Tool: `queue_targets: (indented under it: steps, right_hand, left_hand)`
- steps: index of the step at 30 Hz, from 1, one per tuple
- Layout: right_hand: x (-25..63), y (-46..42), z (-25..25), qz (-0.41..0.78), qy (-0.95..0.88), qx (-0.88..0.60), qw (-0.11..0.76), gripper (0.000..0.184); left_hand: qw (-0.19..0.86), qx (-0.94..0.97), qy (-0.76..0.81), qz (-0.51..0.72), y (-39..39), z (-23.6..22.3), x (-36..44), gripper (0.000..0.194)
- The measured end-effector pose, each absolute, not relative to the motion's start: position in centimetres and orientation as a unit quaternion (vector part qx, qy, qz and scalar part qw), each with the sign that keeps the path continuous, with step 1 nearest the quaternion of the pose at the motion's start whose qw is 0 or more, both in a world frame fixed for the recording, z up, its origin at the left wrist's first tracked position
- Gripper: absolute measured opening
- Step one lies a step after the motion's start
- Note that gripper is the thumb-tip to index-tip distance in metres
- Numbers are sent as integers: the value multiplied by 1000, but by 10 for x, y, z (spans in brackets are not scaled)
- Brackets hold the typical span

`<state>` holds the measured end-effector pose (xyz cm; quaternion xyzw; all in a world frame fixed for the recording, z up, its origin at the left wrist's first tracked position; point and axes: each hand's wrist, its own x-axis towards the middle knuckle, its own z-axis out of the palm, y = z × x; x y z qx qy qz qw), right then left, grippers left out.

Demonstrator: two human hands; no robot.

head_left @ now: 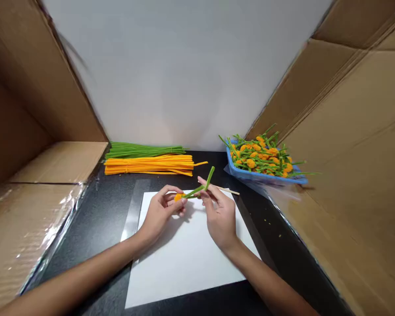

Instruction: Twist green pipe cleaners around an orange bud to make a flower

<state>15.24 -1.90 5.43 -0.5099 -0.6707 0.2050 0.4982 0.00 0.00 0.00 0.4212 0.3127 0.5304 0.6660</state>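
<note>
My left hand (pixel 163 210) pinches the small orange coiled head (pixel 178 197) of a pipe-cleaner flower above a white sheet of paper (pixel 184 263). My right hand (pixel 219 213) pinches the flower's green stem (pixel 200 186), which bends upward at its far end. Both hands are closed on the same piece, held just above the paper. A thin wooden stick (pixel 228 190) lies on the table behind my right hand.
A bundle of green pipe cleaners (pixel 145 150) and a bundle of orange ones (pixel 149 164) lie at the back of the black table (pixel 102 215). A blue tray (pixel 266 176) at back right holds several finished orange-and-green flowers. Cardboard walls stand on both sides.
</note>
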Motion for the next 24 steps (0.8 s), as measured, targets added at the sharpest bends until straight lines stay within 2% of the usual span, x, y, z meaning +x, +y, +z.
queue_targets:
  steps: [4, 8, 11, 13, 21, 24]
  right_hand:
    - [154, -20, 54, 173, -664, -503, 525, 21]
    - [152, -20, 52, 240, -625, -506, 544, 19]
    - [149, -19, 47, 307, -596, -501, 548, 38]
    - [147, -19, 43, 334, -590, -492, 547, 42]
    - [152, -15, 47, 354, -638, -465, 501, 15]
    - [158, -14, 49, 316, -668, -457, 495, 7]
  left_hand:
    - [668, 415, 326, 525, -2, 2, 2, 31]
    - [668, 406, 319, 537, -2, 3, 3, 30]
    - [678, 397, 312, 534, -1, 3, 2, 28]
    - [685, 393, 313, 528, 1, 4, 2, 28]
    - [706, 401, 303, 499, 3, 4, 3, 32]
    - [707, 371, 313, 514, 2, 5, 4, 35]
